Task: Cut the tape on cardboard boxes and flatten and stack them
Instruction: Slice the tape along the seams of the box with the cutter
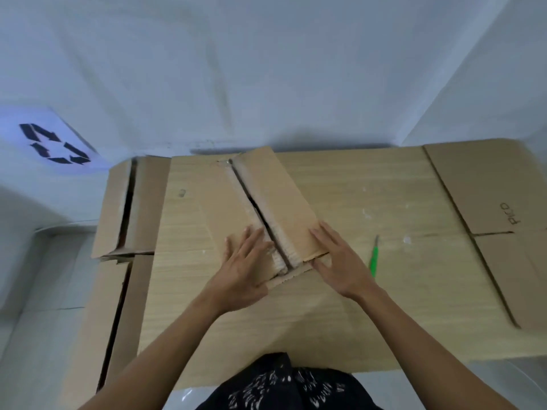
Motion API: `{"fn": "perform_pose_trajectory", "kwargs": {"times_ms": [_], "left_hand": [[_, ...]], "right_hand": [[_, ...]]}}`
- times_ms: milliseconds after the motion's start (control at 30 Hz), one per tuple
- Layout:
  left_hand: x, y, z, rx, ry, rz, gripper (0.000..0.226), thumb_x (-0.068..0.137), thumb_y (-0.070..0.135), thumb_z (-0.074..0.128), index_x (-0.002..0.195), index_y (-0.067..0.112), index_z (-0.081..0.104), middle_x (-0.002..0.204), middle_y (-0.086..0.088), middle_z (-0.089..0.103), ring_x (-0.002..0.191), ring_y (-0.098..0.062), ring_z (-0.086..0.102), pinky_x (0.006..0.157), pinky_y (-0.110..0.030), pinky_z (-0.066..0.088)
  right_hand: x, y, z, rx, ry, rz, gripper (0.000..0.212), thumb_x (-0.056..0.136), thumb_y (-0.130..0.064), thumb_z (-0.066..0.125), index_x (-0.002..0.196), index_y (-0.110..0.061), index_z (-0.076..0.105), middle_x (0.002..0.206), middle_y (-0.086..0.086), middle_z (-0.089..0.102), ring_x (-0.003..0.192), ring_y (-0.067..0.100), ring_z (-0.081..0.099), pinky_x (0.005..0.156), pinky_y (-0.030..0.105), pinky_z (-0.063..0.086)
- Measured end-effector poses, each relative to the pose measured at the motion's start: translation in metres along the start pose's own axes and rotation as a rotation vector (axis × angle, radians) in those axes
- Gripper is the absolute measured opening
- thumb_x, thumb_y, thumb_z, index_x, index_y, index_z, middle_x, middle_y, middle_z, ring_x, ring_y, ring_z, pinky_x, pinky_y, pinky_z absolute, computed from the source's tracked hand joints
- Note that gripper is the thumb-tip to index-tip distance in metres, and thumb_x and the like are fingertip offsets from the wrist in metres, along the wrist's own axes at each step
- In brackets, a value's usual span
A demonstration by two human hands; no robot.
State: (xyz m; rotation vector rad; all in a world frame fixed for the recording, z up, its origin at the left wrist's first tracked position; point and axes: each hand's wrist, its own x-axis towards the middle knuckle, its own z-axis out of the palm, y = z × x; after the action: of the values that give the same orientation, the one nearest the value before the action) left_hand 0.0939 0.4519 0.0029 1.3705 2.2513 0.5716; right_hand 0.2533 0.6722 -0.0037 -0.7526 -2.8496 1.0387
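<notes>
1. The cardboard box [284,196] lies in the middle of the wooden table [370,291], running from the far edge toward the person, with a dark open slit down its top seam.
2. The left hand [245,270] lies palm down on the flap left of the slit. Its fingers are straight, spread and pointing away from the person.
3. The right hand [340,261] lies flat on the flap right of the slit at the box's near right corner. Its fingers are straight, and its thumb rests along the near edge.
4. The hands are apart, one on each side of the seam, and both forearms reach forward from the near edge.
5. A green cutter [373,258] lies on the table just right of the right hand, untouched.
6. Flattened cardboard [503,187] covers the table's right end.
7. More flattened boxes [118,202] lie off the table's left side.
8. A recycling sign [54,143] shows on the wall at far left.
</notes>
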Motion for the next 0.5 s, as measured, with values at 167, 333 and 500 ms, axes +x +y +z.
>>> {"fn": "perform_pose_trajectory", "kwargs": {"times_ms": [167, 333, 500], "left_hand": [[-0.017, 0.003, 0.014, -0.176, 0.332, -0.207, 0.099, 0.081, -0.010, 0.060, 0.161, 0.027, 0.014, 0.169, 0.007, -0.014, 0.155, -0.021, -0.019, 0.122, -0.051, -0.004], [-0.022, 0.014, 0.015, -0.704, 0.617, -0.392, 0.078, 0.092, -0.009, 0.061, 0.155, 0.023, 0.028, 0.161, 0.006, 0.031, 0.147, -0.003, 0.027, 0.116, -0.024, 0.033], [-0.026, 0.011, 0.014, -1.244, 0.906, -0.792, 0.042, 0.099, 0.030, 0.063, 0.139, 0.030, 0.049, 0.129, -0.002, 0.064, 0.112, -0.019, 0.066, 0.087, -0.044, 0.061]], "right_hand": [[0.012, -0.016, 0.011, 0.527, 0.397, 0.508, 0.046, 0.105, -0.037, 0.042, 0.104, 0.001, 0.068, 0.102, 0.015, 0.071, 0.099, 0.032, 0.066, 0.082, 0.034, 0.047], [0.027, -0.014, 0.005, 0.981, 0.626, 0.808, 0.057, 0.092, -0.011, 0.068, 0.140, -0.008, 0.037, 0.132, 0.019, 0.055, 0.110, 0.034, 0.063, 0.081, 0.038, 0.058], [0.031, -0.019, -0.002, -0.104, 0.544, 0.309, 0.072, 0.083, -0.010, 0.071, 0.147, -0.015, 0.040, 0.155, 0.016, 0.033, 0.143, 0.037, 0.028, 0.116, 0.053, 0.030]]}}
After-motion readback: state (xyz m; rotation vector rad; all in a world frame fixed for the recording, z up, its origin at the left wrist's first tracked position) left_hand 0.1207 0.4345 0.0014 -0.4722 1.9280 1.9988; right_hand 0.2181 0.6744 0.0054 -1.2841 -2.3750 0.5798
